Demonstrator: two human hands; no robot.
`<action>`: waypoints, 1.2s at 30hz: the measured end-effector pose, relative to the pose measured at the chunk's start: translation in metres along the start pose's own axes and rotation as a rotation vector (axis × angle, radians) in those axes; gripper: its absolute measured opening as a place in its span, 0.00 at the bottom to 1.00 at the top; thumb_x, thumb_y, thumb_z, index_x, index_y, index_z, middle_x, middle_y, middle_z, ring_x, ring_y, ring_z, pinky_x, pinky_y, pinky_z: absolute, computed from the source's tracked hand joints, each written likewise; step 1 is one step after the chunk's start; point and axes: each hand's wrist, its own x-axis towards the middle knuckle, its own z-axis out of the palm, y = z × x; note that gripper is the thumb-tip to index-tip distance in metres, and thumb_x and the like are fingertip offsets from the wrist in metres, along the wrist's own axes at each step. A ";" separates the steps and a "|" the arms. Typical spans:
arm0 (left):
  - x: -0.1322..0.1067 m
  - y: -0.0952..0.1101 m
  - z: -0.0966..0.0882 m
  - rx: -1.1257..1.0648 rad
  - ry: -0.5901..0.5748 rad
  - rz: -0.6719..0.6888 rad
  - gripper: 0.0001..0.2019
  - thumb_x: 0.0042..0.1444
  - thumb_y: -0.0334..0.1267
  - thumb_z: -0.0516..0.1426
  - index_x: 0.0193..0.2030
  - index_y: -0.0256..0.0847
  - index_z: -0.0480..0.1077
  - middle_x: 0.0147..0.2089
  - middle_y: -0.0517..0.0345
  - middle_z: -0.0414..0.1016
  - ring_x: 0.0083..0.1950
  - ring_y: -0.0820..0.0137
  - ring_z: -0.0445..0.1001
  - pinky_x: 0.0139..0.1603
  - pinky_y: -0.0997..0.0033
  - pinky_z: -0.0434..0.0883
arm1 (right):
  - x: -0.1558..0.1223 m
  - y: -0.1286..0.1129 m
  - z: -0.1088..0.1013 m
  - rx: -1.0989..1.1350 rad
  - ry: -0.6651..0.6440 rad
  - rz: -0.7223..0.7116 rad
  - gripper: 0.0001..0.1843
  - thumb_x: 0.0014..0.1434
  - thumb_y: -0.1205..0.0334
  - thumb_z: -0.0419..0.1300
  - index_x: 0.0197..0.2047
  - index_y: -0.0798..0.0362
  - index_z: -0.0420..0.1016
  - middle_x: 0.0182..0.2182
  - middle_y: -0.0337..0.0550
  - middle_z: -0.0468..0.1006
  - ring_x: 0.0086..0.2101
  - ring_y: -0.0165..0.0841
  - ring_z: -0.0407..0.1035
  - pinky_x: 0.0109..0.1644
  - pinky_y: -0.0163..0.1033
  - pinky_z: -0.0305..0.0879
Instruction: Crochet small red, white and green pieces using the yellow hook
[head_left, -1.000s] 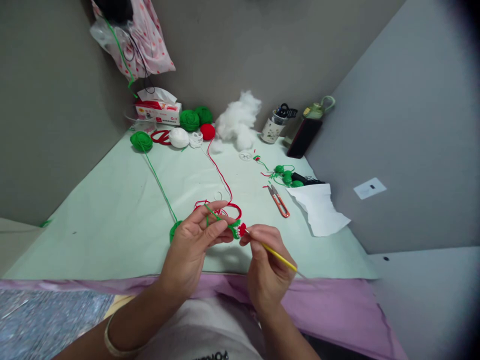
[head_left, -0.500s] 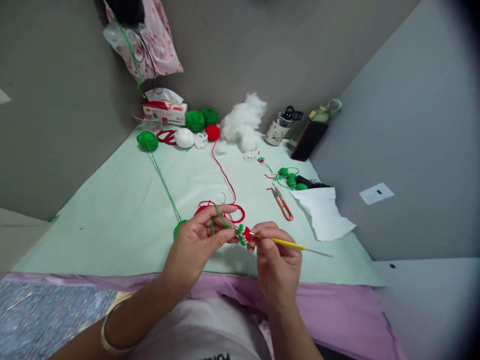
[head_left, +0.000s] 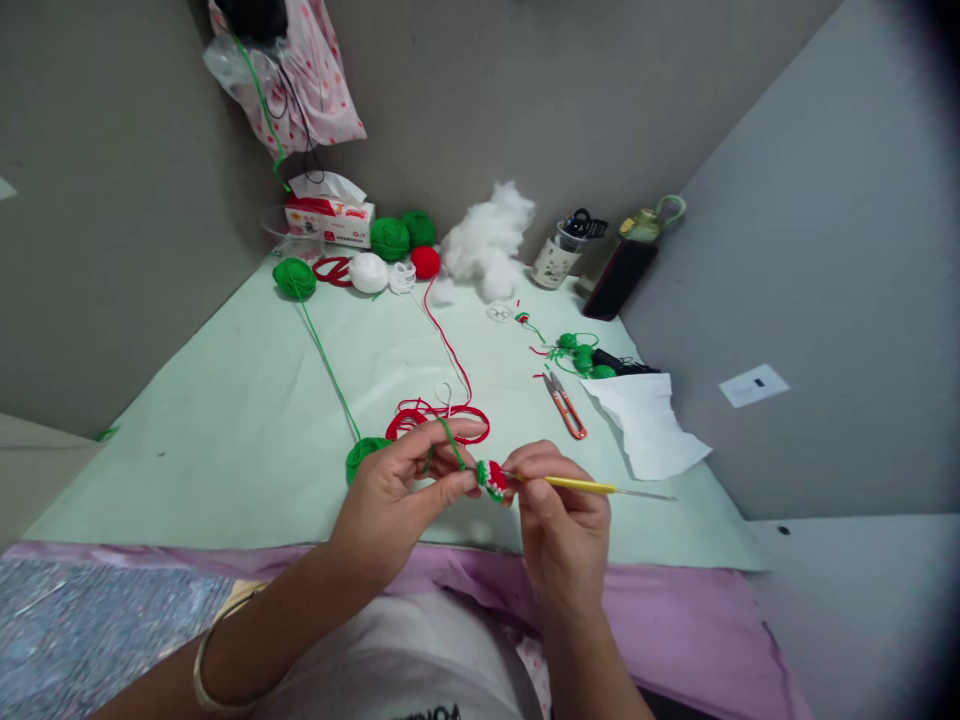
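Pale green table [head_left: 240, 430] here, with the left hand [head_left: 386, 490] and right hand [head_left: 568, 525] over its near edge. Right one's pinching a yellow hook [head_left: 581, 485]; left one's got the edge of a tiny red-white-green crochet piece [head_left: 493, 479] pinched, right between both hands.

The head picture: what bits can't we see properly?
All in the head view:
Yellow hook: its left tip is too small to make out at the crocheted piece.
Near green yarn: partly hidden by the left hand.
Green bottle: partly hidden by the dark slab.
Shirt: lettering cut off by the bottom edge.
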 end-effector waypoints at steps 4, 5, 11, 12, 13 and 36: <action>-0.001 0.001 -0.001 0.034 -0.010 -0.020 0.15 0.55 0.31 0.68 0.49 0.45 0.84 0.34 0.64 0.79 0.29 0.76 0.78 0.36 0.76 0.76 | 0.000 -0.002 0.000 0.002 -0.004 0.005 0.06 0.68 0.62 0.68 0.43 0.45 0.88 0.35 0.40 0.80 0.33 0.28 0.75 0.35 0.34 0.74; -0.001 0.001 -0.002 0.048 -0.013 -0.017 0.15 0.55 0.30 0.68 0.49 0.45 0.84 0.35 0.64 0.79 0.28 0.76 0.78 0.35 0.76 0.76 | 0.000 -0.002 -0.001 -0.001 -0.008 0.006 0.06 0.68 0.62 0.68 0.43 0.45 0.88 0.35 0.40 0.80 0.33 0.28 0.75 0.35 0.34 0.74; -0.002 0.004 -0.002 0.115 -0.028 -0.007 0.14 0.54 0.31 0.66 0.48 0.45 0.84 0.33 0.65 0.76 0.27 0.77 0.75 0.33 0.77 0.75 | 0.001 -0.003 -0.002 -0.018 -0.037 0.004 0.06 0.68 0.62 0.67 0.43 0.45 0.88 0.35 0.39 0.80 0.33 0.29 0.75 0.35 0.34 0.73; -0.002 0.005 -0.002 0.124 -0.030 -0.008 0.14 0.53 0.31 0.66 0.47 0.45 0.84 0.32 0.65 0.75 0.26 0.78 0.75 0.33 0.77 0.75 | 0.001 -0.003 -0.002 -0.021 -0.041 0.004 0.06 0.69 0.62 0.67 0.43 0.44 0.88 0.35 0.39 0.80 0.33 0.29 0.75 0.35 0.35 0.73; -0.002 0.006 -0.002 0.131 -0.032 -0.007 0.14 0.53 0.30 0.66 0.47 0.44 0.84 0.32 0.65 0.74 0.26 0.78 0.75 0.33 0.77 0.75 | 0.001 -0.003 -0.002 -0.024 -0.045 0.007 0.06 0.69 0.62 0.67 0.43 0.44 0.88 0.35 0.39 0.80 0.33 0.29 0.75 0.36 0.35 0.73; -0.003 0.008 0.000 0.173 -0.022 -0.060 0.19 0.53 0.34 0.68 0.54 0.43 0.83 0.31 0.64 0.71 0.26 0.76 0.70 0.27 0.77 0.73 | -0.004 -0.004 0.000 -0.075 0.039 -0.017 0.06 0.68 0.62 0.67 0.43 0.45 0.88 0.35 0.42 0.80 0.31 0.31 0.73 0.34 0.37 0.74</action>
